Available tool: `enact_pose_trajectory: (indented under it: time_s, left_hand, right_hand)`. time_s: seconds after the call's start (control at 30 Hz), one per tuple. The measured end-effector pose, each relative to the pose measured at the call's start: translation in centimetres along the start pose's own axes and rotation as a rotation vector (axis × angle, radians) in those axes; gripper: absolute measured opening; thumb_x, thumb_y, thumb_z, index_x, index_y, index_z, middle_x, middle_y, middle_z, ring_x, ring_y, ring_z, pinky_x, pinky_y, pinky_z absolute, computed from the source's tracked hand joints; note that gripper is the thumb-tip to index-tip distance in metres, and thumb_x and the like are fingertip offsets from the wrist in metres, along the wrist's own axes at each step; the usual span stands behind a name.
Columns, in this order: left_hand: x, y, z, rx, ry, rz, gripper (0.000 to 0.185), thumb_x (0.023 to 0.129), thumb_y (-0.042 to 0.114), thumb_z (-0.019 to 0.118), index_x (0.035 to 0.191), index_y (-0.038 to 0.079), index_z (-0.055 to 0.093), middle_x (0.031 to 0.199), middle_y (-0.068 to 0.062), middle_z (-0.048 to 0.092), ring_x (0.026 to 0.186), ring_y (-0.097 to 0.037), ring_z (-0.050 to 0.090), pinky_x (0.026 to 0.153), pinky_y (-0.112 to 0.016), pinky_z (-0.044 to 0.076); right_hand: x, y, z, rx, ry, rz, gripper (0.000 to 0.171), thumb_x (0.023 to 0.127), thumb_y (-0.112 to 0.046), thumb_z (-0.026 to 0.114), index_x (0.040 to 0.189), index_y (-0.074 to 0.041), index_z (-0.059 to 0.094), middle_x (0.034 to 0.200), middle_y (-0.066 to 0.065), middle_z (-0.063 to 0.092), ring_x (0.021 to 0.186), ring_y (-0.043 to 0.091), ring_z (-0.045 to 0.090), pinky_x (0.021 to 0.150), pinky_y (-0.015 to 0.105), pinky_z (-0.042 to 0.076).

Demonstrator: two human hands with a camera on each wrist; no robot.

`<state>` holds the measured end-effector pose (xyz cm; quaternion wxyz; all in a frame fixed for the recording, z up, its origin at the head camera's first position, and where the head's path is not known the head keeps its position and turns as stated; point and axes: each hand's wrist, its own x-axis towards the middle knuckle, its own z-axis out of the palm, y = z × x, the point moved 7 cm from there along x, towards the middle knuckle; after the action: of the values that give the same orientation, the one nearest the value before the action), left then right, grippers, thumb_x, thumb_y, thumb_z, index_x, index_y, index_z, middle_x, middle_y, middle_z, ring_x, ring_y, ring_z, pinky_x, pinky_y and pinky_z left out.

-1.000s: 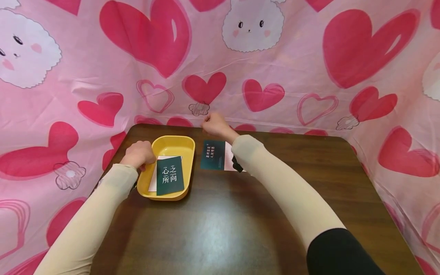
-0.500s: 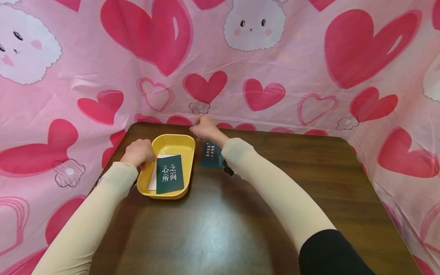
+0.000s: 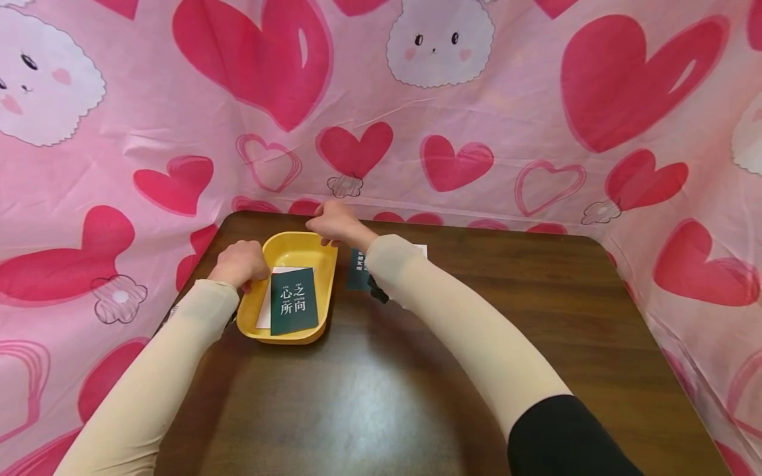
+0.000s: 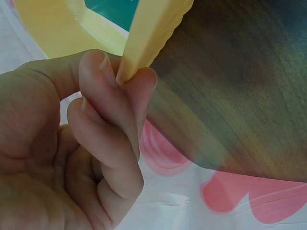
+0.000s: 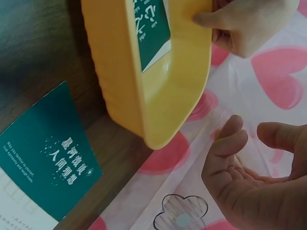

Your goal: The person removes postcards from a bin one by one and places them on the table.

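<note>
A yellow plastic tray [image 3: 302,250] stands on the left of the table. Inside lies a dark green card [image 3: 294,311] with white characters, over a white one [image 3: 264,313]. My left hand [image 3: 239,263] pinches the tray's left rim between thumb and fingers, as the left wrist view shows on the yellow wall [image 4: 153,33]. Over the tray's far right corner hovers my right hand [image 3: 338,223]. In the right wrist view that hand [image 5: 259,177] has loosely bent fingers and a gap to the thumb, holding nothing. It appears apart from the tray.
Right of the tray, another green card [image 5: 60,148] and a pale card [image 5: 21,201] lie on the brown wooden table [image 3: 506,297], partly covered by my right forearm in the head view. A pink heart-printed cloth [image 3: 512,99] hangs behind the table and at its sides.
My right hand has moved left from above the cards on the table to the tray's far right corner. My left hand stays on the rim, and the tray has hardly shifted.
</note>
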<state>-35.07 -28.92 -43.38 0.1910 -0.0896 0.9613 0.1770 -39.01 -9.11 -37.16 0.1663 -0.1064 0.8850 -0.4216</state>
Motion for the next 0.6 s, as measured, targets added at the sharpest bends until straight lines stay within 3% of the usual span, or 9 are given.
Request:
enact_pose_trajectory:
  time_s: [0.17,0.3,0.6]
  left_hand:
    - [-0.1,0.0,-0.1,-0.007,-0.007,-0.002,0.043,0.086,0.014,0.079,0.115,-0.008,0.058,0.094,-0.024,0.064,0.063,-0.031,0.067,0.058,-0.034,0.060]
    - [0.0,-0.1,-0.1,-0.013,-0.012,-0.011,0.043,0.086,0.014,0.079,0.115,-0.009,0.058,0.094,-0.024,0.064,0.064,-0.031,0.067,0.058,-0.034,0.060]
    - [0.4,0.0,0.0,0.030,-0.006,-0.002,0.039,0.085,0.013,0.077,0.111,-0.009,0.059,0.090,-0.024,0.064,0.061,-0.031,0.069,0.057,-0.033,0.060]
  right_hand:
    - [0.0,-1.0,0.9,-0.015,-0.051,-0.012,0.026,0.102,-0.022,0.067,0.115,0.000,0.062,0.099,0.011,0.064,0.073,0.023,0.071,0.075,0.039,0.061]
    - [0.0,-1.5,1.4,-0.023,-0.087,0.021,0.023,0.102,-0.023,0.068,0.101,0.000,0.065,0.099,0.013,0.064,0.070,0.022,0.070,0.066,0.033,0.059]
    - [0.2,-1.2,2.8,-0.011,-0.149,0.160,0.024,0.100,-0.024,0.068,0.111,-0.006,0.057,0.102,0.009,0.059,0.078,0.025,0.072,0.065,0.029,0.057]
